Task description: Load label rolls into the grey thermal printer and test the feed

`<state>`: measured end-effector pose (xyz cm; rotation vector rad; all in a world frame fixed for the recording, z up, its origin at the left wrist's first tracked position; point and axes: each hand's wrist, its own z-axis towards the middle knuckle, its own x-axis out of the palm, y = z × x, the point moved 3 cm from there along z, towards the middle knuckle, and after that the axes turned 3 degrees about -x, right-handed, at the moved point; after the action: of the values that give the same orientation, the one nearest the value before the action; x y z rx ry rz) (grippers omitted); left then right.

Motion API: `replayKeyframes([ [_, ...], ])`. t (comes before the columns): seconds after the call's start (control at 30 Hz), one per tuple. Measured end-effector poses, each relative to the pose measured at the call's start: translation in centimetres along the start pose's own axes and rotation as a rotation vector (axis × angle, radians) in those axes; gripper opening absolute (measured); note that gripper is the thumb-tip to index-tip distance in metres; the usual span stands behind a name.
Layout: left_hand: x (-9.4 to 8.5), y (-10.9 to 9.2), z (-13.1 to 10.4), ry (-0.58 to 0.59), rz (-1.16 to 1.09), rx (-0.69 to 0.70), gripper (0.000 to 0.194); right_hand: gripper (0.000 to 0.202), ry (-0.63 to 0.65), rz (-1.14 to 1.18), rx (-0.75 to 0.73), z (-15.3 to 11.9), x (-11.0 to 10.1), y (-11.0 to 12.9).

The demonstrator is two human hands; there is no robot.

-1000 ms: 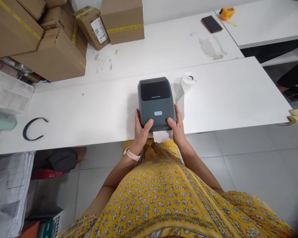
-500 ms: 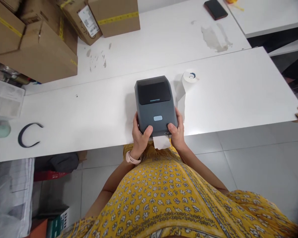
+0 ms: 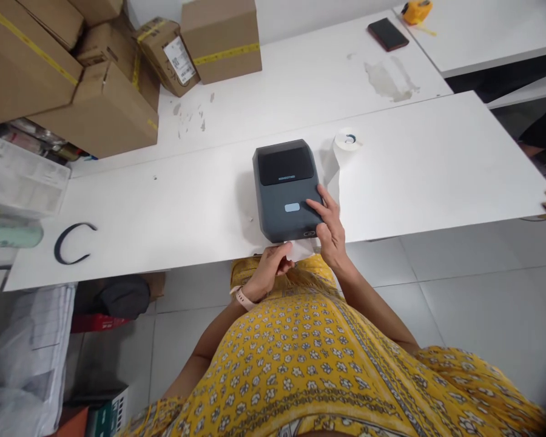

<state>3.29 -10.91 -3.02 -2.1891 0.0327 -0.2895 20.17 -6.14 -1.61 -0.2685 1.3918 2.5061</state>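
A dark grey label printer (image 3: 287, 221) rests near the front edge of the white table, its black window facing up. White paper (image 3: 303, 250) sticks out of the printer's front. My left hand (image 3: 273, 267) pinches the left side of that paper just below the printer. On the printer's right front corner lies my right hand (image 3: 331, 230), fingers apart, with fingertips on the top and side. A paper roll (image 3: 347, 139) stands behind and to the right, its loose strip running forward beside the printer.
Cardboard boxes (image 3: 104, 109) are stacked at the back left. A black headband (image 3: 61, 244) and a green bottle (image 3: 18, 233) lie at the left. At the back right are a phone (image 3: 388, 34) and an orange tape measure (image 3: 416, 11).
My left hand has left the printer's side and taken hold of the paper at the front. My right hand has loosened its grip, its fingers now spread over the printer's corner.
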Motion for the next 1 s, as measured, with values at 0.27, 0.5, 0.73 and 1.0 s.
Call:
replayKeyframes([
  [0.27, 1.6, -0.7, 0.6, 0.054, -0.085, 0.071, 0.057, 0.043, -0.061, -0.03, 0.041, 0.2, 0.1, 0.4],
  [0.5, 0.2, 0.1, 0.3, 0.048, 0.071, 0.115, 0.06, 0.037, -0.064, -0.144, -0.039, 0.9, 0.4, 1.2],
  [0.73, -3.7, -0.6, -1.0, -0.293, 0.178, 0.363, 0.061, 0.033, 0.023, -0.276, -0.113, 1.5, 0.9, 1.6],
  [1.0, -4.8, -3.6, -0.8, -0.64, 0.187, 0.789, 0.033, 0.029, 0.06, -0.281, -0.058, 1.6, 0.6, 2.0],
])
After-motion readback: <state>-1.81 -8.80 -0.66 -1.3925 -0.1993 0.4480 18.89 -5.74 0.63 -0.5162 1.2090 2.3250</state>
